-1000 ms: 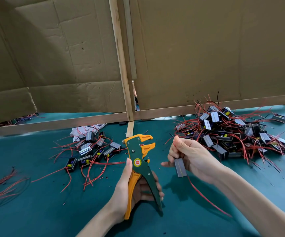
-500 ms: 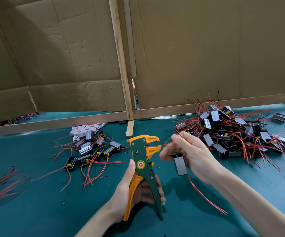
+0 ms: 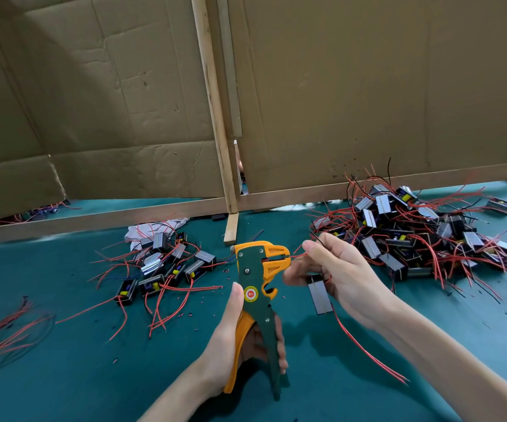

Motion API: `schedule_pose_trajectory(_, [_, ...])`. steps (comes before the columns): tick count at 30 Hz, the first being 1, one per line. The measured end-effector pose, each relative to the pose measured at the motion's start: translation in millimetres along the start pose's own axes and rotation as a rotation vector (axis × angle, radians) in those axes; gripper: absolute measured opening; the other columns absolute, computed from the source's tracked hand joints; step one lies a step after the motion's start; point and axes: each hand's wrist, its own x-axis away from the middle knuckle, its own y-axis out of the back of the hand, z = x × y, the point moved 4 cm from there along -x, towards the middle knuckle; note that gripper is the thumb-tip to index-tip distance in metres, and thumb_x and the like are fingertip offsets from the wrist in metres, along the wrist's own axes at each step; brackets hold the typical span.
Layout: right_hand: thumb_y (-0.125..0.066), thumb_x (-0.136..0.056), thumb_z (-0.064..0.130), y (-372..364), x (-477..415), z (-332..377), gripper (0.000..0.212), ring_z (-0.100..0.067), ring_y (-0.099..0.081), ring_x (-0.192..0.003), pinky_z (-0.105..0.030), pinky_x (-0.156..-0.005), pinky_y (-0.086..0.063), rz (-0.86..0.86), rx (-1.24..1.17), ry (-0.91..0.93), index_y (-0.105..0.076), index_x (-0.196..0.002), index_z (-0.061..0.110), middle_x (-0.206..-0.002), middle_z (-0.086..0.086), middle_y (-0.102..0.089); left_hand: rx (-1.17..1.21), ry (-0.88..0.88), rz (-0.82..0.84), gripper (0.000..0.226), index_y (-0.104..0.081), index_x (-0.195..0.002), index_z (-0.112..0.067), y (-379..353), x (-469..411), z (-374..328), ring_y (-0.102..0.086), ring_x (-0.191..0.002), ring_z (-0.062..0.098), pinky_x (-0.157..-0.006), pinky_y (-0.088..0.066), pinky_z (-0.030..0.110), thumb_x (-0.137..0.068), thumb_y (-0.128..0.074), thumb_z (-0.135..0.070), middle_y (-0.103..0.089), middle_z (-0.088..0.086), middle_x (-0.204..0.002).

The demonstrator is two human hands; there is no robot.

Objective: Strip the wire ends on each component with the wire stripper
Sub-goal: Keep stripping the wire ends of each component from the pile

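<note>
The wire stripper (image 3: 258,287), green-bodied with orange jaws and 1 orange handle, is held upright over the teal table (image 3: 63,376) by the left hand (image 3: 230,354), which is wrapped around both handles with the thumb laid along the tool's body. The handles appear only partly squeezed. The right hand (image 3: 340,275) is closed on 1 component (image 3: 319,295), a small grey block that hangs below the fingers, and a thin red wire end (image 3: 296,256) is pinched between thumb and forefinger and presented at the mouth of the jaws. Whether the tip is already seated between the blades cannot be told. 2 longer red leads (image 3: 367,351) trail from the component toward the near edge.

The step in hand is judged to be the feeding of 1 wire end into the stripper. Next, the wire must be kept straight and steady while the handles are squeezed fully. A large pile of components (image 3: 413,239) lies to the right, and a smaller group (image 3: 167,266) to the left.
</note>
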Motion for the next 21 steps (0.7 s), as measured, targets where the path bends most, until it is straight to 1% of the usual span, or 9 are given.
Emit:
schedule_pose_trajectory(4, [-0.046, -0.100, 0.016, 1.1, -1.0, -1.9, 0.020, -0.027, -0.070, -0.069, -0.031, -0.068, -0.057, 0.008, 0.024, -0.008, -0.042, -0.082, 0.008, -0.075, -0.020, -0.072, 0.022, 0.007, -0.193, 0.087, -0.058, -0.057, -0.011, -5.5, 4.2, 6.7, -0.048, -0.043, 0.024, -0.047, -0.042, 0.026, -0.058, -0.040, -0.096, -0.049, 0.011, -0.055])
schedule_pose_trajectory(6, [-0.047, -0.099, 0.018, 0.1, -0.8, -4.3, 0.020, -0.029, -0.069, -0.070, -0.035, -0.070, -0.058, 0.018, 0.058, -0.022, -0.040, -0.083, 0.008, -0.075, -0.021, -0.071, 0.023, -0.024, -0.292, 0.086, -0.053, -0.052, -0.012, -3.1, 1.4, 10.7, -0.040, -0.038, 0.021, -0.042, -0.036, 0.023, -0.050, -0.039, -0.097, -0.043, 0.008, -0.052])
schedule_pose_trajectory(8, [-0.045, -0.100, 0.020, -1.7, -0.6, -6.3, 0.019, -0.032, -0.067, -0.069, -0.042, -0.075, -0.058, 0.033, 0.102, -0.025, -0.039, -0.087, 0.009, -0.072, -0.020, -0.070, 0.029, -0.035, -0.302, 0.087, -0.058, -0.056, -0.012, -2.0, 0.1, 10.5, -0.046, -0.042, 0.024, -0.045, -0.041, 0.026, -0.056, -0.037, -0.096, -0.048, 0.012, -0.055])
schedule_pose_trajectory(10, [-0.044, -0.101, 0.024, -0.5, -1.1, -5.5, 0.021, -0.032, -0.065, -0.068, -0.042, -0.074, -0.056, 0.032, 0.145, -0.017, -0.038, -0.086, 0.011, -0.067, -0.017, -0.068, 0.091, -0.063, -0.235, 0.084, -0.067, -0.071, -0.006, -1.2, -3.6, 4.9, -0.060, -0.058, 0.032, -0.059, -0.052, 0.037, -0.073, -0.037, -0.085, -0.058, 0.021, -0.067])
schedule_pose_trajectory(11, [-0.044, -0.100, 0.026, 0.8, -1.0, -4.3, 0.023, -0.031, -0.065, -0.066, -0.042, -0.074, -0.056, 0.023, 0.170, -0.011, -0.038, -0.085, 0.011, -0.063, -0.015, -0.067, 0.123, -0.074, -0.208, 0.082, -0.068, -0.079, -0.003, -0.2, -5.0, 1.8, -0.063, -0.066, 0.036, -0.066, -0.055, 0.042, -0.075, -0.034, -0.078, -0.061, 0.024, -0.074])
schedule_pose_trajectory(15, [-0.041, -0.103, 0.026, 8.4, -4.8, 1.8, 0.027, -0.022, -0.061, -0.056, -0.054, -0.081, -0.053, -0.042, 0.289, 0.029, -0.038, -0.080, 0.011, -0.050, -0.003, -0.054, 0.244, -0.111, -0.211, 0.083, -0.068, -0.084, 0.000, 8.4, -8.1, -3.5, -0.062, -0.074, 0.037, -0.072, -0.054, 0.047, -0.079, -0.033, -0.074, -0.060, 0.025, -0.080])
schedule_pose_trajectory(17, [-0.040, -0.104, 0.027, 15.9, -14.5, 9.7, 0.028, -0.025, -0.058, -0.056, -0.051, -0.077, -0.052, -0.109, 0.410, 0.039, -0.039, -0.082, 0.011, -0.050, 0.000, -0.055, 0.264, -0.125, -0.239, 0.083, -0.069, -0.083, -0.001, 13.2, -8.6, -5.0, -0.062, -0.074, 0.037, -0.073, -0.054, 0.047, -0.080, -0.033, -0.075, -0.060, 0.024, -0.080])
schedule_pose_trajectory(19, [-0.040, -0.104, 0.029, 30.2, -31.3, 24.1, 0.026, -0.025, -0.055, -0.054, -0.039, -0.061, -0.049, -0.211, 0.552, 0.052, -0.041, -0.083, 0.013, -0.052, -0.001, -0.059, 0.245, -0.141, -0.265, 0.083, -0.070, -0.083, -0.001, 16.1, -8.5, -6.1, -0.063, -0.075, 0.038, -0.073, -0.054, 0.046, -0.080, -0.033, -0.075, -0.061, 0.025, -0.082])
schedule_pose_trajectory(21, [-0.040, -0.104, 0.032, 50.2, -52.8, 43.0, 0.023, -0.022, -0.054, -0.054, -0.031, -0.053, -0.043, -0.332, 0.688, 0.096, -0.044, -0.088, 0.015, -0.059, -0.001, -0.062, 0.233, -0.156, -0.277, 0.083, -0.070, -0.084, 0.000, 17.9, -8.5, -5.9, -0.064, -0.078, 0.039, -0.073, -0.055, 0.046, -0.079, -0.034, -0.075, -0.062, 0.026, -0.084])
